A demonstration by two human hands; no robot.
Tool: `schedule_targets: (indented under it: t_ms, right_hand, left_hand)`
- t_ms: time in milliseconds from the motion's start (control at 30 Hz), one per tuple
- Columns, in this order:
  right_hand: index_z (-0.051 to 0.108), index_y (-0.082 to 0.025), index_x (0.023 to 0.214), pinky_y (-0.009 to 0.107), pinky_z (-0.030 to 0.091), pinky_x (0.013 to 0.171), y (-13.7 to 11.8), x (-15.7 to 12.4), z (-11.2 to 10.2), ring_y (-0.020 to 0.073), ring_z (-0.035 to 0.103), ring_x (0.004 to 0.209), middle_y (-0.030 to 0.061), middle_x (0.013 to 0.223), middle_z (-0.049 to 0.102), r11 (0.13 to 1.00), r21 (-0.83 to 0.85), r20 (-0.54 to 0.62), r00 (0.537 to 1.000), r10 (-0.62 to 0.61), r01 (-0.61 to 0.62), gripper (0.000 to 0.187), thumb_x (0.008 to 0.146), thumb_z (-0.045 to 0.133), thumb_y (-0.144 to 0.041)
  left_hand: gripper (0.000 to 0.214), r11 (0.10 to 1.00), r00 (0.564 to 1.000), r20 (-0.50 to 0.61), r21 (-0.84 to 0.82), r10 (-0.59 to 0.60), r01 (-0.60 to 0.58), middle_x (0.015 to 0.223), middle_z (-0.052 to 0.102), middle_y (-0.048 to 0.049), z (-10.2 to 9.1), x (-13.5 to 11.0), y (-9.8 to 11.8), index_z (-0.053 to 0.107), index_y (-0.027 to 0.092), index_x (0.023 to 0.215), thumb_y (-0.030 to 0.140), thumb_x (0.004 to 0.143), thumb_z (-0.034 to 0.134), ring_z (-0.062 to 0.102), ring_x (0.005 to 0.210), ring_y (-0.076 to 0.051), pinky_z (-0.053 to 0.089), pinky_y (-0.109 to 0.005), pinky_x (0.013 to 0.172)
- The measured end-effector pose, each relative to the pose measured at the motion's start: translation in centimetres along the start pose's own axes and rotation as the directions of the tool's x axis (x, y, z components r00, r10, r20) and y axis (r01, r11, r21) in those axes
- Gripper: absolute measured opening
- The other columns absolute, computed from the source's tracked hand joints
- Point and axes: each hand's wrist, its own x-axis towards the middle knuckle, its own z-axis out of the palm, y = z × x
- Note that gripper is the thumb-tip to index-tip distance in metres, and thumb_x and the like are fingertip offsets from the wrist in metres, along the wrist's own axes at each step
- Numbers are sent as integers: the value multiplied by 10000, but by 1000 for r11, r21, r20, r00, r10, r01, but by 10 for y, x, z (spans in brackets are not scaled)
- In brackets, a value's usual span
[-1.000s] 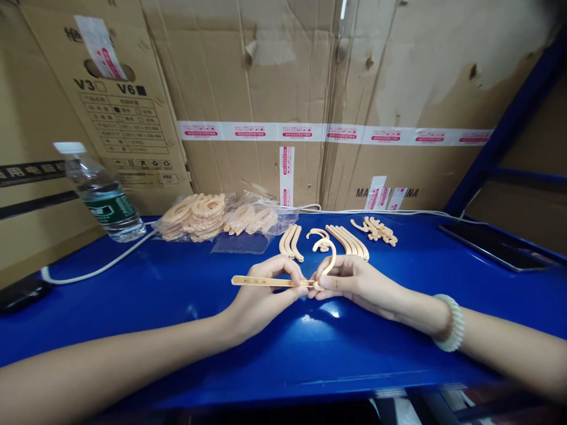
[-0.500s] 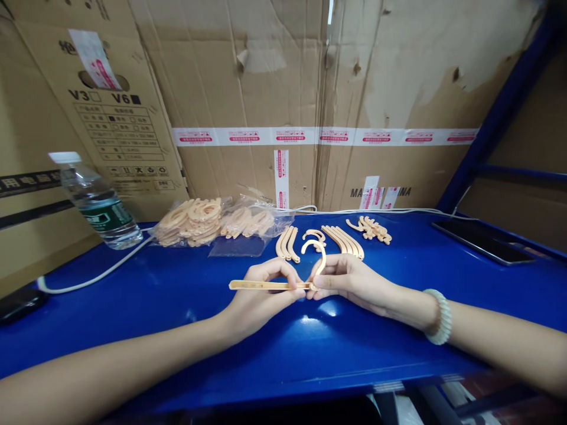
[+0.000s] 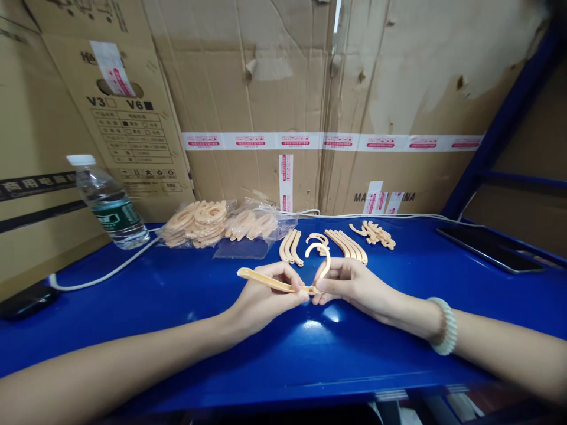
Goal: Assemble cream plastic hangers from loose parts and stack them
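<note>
Close in front of me, my left hand (image 3: 263,301) pinches a beige plastic hanger arm (image 3: 266,279), a slim bar whose free end points left and slightly up. Between the fingers of my right hand (image 3: 357,287) is a beige hanger hook (image 3: 328,260), its curve standing upward. The hook's base meets the right end of the arm at my fingertips. Whether the two are joined there I cannot tell, as fingers cover part of it. Just beyond my hands lie more hanger arms (image 3: 291,247) on the left, other arms (image 3: 346,245) on the right, and loose hooks (image 3: 316,237) between them.
A pile of small hooks (image 3: 377,235) lies at the back right, near a dark phone (image 3: 489,249). Plastic bags of beige parts (image 3: 197,224) sit at the back left beside a water bottle (image 3: 113,206). A white cable (image 3: 106,273) crosses the blue table (image 3: 248,372). Cardboard (image 3: 257,106) walls the back.
The hanger arm's free end has tilted upward, while its other end stays at the hook's base. Both hands keep their hold. The whole view has shifted slightly.
</note>
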Motion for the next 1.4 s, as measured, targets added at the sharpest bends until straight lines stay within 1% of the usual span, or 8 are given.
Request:
schedule_targets:
  t_ms: [167, 333, 633, 833, 1033, 1167, 1267, 1400]
  right_hand:
    - [614, -129, 761, 244, 539, 644, 1, 0, 3, 136, 677, 635, 41, 675, 710, 996, -67, -7, 998, -67, 66, 294, 703, 798, -350]
    - [601, -129, 747, 249, 535, 616, -1, 1, 7, 140, 671, 610, 40, 641, 703, 989, -110, -31, 994, -100, 96, 324, 688, 803, -375]
    - [608, -128, 682, 231, 532, 579, 2, 3, 7, 114, 627, 579, 15, 621, 665, 984, -121, -41, 989, -139, 133, 339, 635, 828, -381]
    - [606, -126, 664, 239, 538, 538, 5, 6, 7, 115, 604, 561, 6, 635, 641, 983, -130, -74, 987, -142, 131, 360, 608, 833, -400]
    - [595, -126, 664, 246, 546, 516, 9, 10, 8, 119, 599, 542, 5, 635, 634, 988, -92, -74, 989, -131, 124, 367, 576, 849, -376]
    - [588, -133, 647, 246, 553, 515, 8, 10, 9, 119, 603, 539, -5, 614, 623, 993, -61, -102, 989, -109, 103, 359, 564, 852, -361]
    - [591, -133, 639, 236, 544, 488, 8, 9, 11, 118, 595, 538, -1, 621, 622, 990, -80, -109, 987, -120, 112, 345, 559, 854, -341]
    - [581, -133, 611, 246, 553, 492, 7, 8, 14, 124, 596, 547, 1, 620, 614, 991, -80, -128, 984, -121, 111, 343, 549, 858, -326]
  left_hand:
    - [205, 999, 998, -42, -9, -53, 53, 673, 642, -7, 2, 1, 0, 565, 147, 638, 212, 645, 759, 598, 650, -137, 428, -218, 603]
    - [241, 996, 992, -91, -4, -84, 84, 590, 599, 22, 4, 2, -1, 558, 150, 613, 250, 618, 776, 535, 559, -106, 395, -204, 544]
    - [234, 992, 990, -78, -55, -121, 116, 645, 647, 4, 4, 6, -2, 568, 154, 627, 216, 577, 788, 580, 607, -129, 436, -228, 589]
    - [231, 992, 988, -99, -60, -119, 113, 659, 651, 5, 5, 4, -5, 574, 157, 652, 225, 597, 788, 585, 631, -132, 439, -229, 603]
    - [229, 993, 985, -131, -45, -115, 110, 615, 627, 12, 7, 3, -3, 561, 154, 627, 219, 596, 778, 569, 592, -123, 417, -215, 557]
    - [233, 999, 989, -143, -5, -44, 44, 611, 606, 14, 7, 2, -1, 544, 154, 592, 221, 605, 768, 564, 585, -125, 417, -218, 545]
    - [243, 998, 992, -122, 53, 28, -22, 607, 584, 13, 7, 0, 0, 522, 161, 577, 228, 637, 748, 553, 587, -129, 409, -223, 541]
    - [250, 988, 987, -128, 136, 95, -77, 606, 562, 15, 7, -3, 1, 505, 167, 575, 248, 677, 718, 534, 584, -129, 397, -224, 535]
